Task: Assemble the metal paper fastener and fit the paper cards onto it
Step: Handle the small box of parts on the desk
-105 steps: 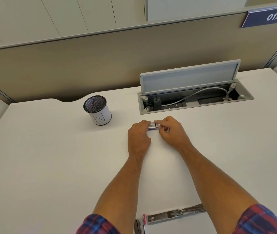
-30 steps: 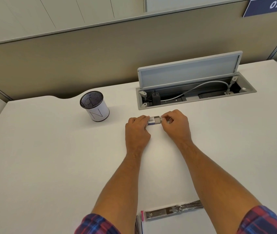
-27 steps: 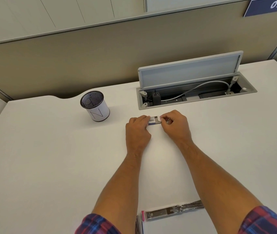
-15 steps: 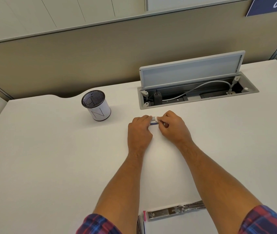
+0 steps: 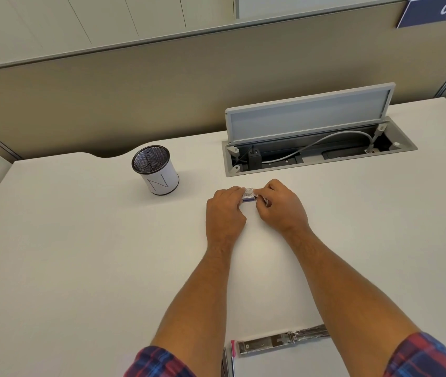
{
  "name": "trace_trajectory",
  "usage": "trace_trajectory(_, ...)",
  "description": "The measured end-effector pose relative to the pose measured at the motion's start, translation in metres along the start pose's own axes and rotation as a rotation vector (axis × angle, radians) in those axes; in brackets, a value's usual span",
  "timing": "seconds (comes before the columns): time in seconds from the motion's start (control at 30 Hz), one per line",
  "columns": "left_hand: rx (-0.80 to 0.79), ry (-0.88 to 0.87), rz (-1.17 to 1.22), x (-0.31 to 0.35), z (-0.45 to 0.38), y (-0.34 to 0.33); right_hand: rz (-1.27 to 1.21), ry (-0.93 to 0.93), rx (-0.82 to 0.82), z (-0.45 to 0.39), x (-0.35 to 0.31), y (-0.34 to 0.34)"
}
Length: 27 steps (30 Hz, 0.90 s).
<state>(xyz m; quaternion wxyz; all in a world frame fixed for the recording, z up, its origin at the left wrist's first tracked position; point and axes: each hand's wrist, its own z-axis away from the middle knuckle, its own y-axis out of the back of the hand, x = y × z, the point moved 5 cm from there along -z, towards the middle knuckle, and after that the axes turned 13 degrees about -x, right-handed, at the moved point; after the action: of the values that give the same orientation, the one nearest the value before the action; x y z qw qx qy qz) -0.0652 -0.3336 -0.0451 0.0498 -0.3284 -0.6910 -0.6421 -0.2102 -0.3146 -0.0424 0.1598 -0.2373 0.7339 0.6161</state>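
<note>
A small box (image 5: 249,194) with a white barcode label and a blue edge sits between my two hands, out in the middle of the white desk (image 5: 80,254). My left hand (image 5: 225,210) grips its left end with curled fingers. My right hand (image 5: 280,206) pinches its right end with thumb and fingertips. What is inside the box is hidden. Near the front edge lies a flat silver metal fastener bar (image 5: 281,340) on white paper cards (image 5: 284,363), between my forearms.
A mesh pen cup (image 5: 156,170) wrapped in white paper stands at the left back. An open cable tray (image 5: 317,153) with a raised grey lid, a charger and a cable lies behind my hands. A beige partition closes off the desk's rear. A pink-tipped pen (image 5: 232,357) lies beside the cards.
Both hands have stayed on the small box. My right hand's fingers have shifted closer over its right end, so less of the box shows than a second ago. The camera view drifted slightly.
</note>
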Motion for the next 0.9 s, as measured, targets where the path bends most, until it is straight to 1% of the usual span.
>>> trace_trajectory(0.1,-0.004,0.002,0.002,0.000,0.000,0.000,-0.020,-0.016,-0.003,-0.001,0.002,0.000)
trace_trajectory(0.43,-0.002,-0.010,0.001,0.000,0.000,-0.001,-0.100,0.024,-0.045,-0.004,0.006,-0.002)
trace_trajectory(0.5,0.000,-0.016,0.010,0.000,0.000,-0.001,-0.109,0.004,-0.049,-0.005,0.009,-0.002)
trace_trajectory(0.63,0.010,-0.028,0.022,0.001,0.002,-0.001,-0.098,0.036,-0.050,-0.006,0.009,-0.003)
trace_trajectory(0.7,0.010,-0.030,0.008,0.000,0.002,-0.002,-0.098,0.024,-0.044,-0.006,0.011,-0.004)
trace_trajectory(0.9,0.002,0.025,-0.036,0.001,0.002,0.000,-0.133,-0.020,-0.017,-0.003,0.009,-0.002)
